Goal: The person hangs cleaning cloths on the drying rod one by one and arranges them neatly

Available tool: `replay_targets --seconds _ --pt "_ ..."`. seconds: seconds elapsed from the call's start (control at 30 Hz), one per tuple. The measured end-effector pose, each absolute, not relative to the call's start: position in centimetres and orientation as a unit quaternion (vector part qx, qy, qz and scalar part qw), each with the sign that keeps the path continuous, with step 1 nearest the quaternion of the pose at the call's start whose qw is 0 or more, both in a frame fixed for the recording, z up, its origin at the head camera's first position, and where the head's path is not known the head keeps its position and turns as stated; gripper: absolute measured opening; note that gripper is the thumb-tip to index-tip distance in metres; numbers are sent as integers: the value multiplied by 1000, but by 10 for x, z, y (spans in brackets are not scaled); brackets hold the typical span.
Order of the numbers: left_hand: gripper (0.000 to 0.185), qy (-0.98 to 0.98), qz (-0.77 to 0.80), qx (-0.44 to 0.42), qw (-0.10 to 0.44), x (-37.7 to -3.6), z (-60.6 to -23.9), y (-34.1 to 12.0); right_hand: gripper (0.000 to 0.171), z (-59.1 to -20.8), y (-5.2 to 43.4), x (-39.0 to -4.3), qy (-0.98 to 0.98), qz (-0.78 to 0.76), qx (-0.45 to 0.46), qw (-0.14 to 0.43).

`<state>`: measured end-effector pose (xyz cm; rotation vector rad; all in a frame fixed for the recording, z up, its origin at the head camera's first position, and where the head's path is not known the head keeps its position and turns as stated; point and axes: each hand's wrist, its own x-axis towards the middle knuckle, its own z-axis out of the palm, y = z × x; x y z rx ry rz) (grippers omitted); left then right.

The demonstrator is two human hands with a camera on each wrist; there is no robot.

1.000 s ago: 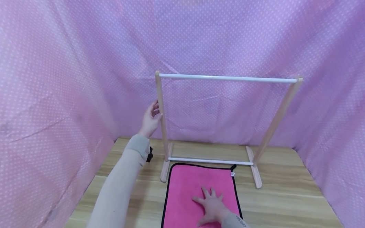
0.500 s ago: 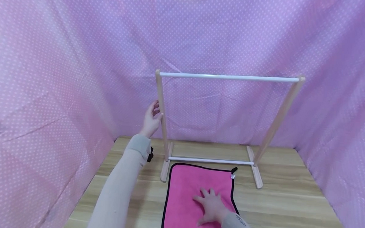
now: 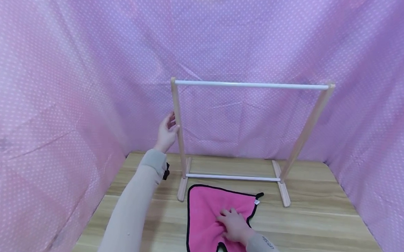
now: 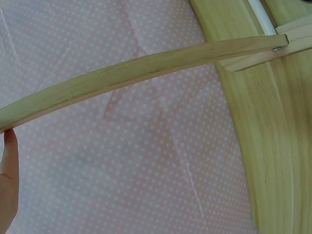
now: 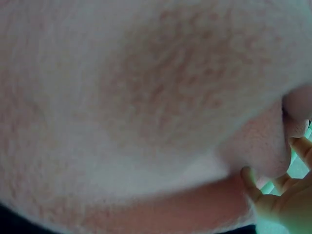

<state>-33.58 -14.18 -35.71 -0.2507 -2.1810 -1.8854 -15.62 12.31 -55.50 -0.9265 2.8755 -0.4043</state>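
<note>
In the head view, a wooden rack (image 3: 306, 133) with white rods stands at the back of the table. My left hand (image 3: 166, 133) holds its left post, thumb in front and fingers partly hidden behind; the left wrist view shows the thumb against the post (image 4: 146, 68). Nearer me lies a pink cloth (image 3: 202, 209) with black edging, a small tag and a corner loop. My right hand (image 3: 236, 227) grips its middle with bent fingers, puckering it into folds. Close up in the right wrist view, the bunched cloth (image 5: 146, 87) hides much of the hand (image 5: 287, 209).
The rack's white top rod (image 3: 252, 85) spans the two posts, and a lower rod (image 3: 233, 177) joins the feet just beyond the cloth. A small black object (image 3: 167, 171) sits by my left cuff. Pink dotted fabric (image 3: 87, 97) surrounds the wood-grain table (image 3: 320, 223).
My right hand's spread fingers have drawn together, gathering the flat cloth into folds. Its near and right edges have pulled inward and its far edge has come nearer. My left hand stays at the post.
</note>
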Motion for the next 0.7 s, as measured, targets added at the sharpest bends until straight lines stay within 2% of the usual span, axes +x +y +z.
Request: replay_targets --seconds 0.33,0.7 --pt "58 -739 -655 -83 131 -334 -359 -141 23 -562 127 -163 931 -121 -344 -1" --pt "56 -738 -661 -65 122 -340 -361 -141 29 -559 135 -166 923 -189 -335 21"
